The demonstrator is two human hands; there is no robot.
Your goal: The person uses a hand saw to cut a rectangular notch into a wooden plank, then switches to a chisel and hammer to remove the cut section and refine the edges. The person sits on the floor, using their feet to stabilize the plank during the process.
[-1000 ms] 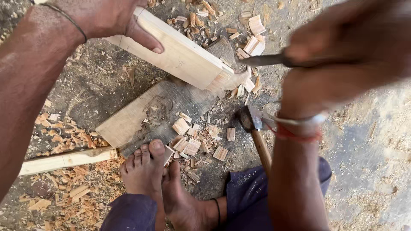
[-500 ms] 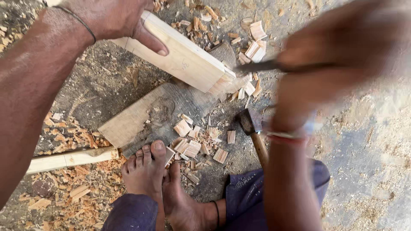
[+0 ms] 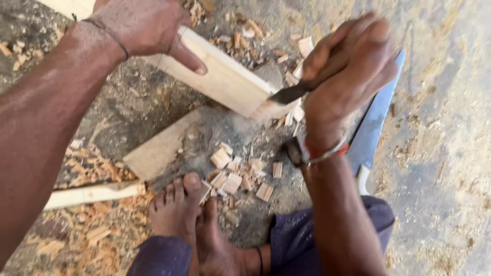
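My left hand (image 3: 146, 28) grips the upper part of a pale wooden block (image 3: 225, 79) that slants down to the right, its thumb lying across the face. My right hand (image 3: 350, 71) is closed on a dark-bladed chopping tool (image 3: 289, 94) whose edge meets the lower end of the block. That end rests on a flat wooden board (image 3: 163, 148) lying on the ground. Several cut wood chips (image 3: 230, 176) lie below the block, just in front of my bare feet (image 3: 189, 220).
A hammer head (image 3: 292, 152) lies on the ground beside my right wrist. A saw blade (image 3: 376, 122) lies behind my right forearm. A thin pale stick (image 3: 92, 194) rests at the left among shavings. Sawdust and chips cover the rough ground.
My right hand with the blade has come down and left from a raised position, and the edge now touches the block's lower end. The left hand still holds the block.
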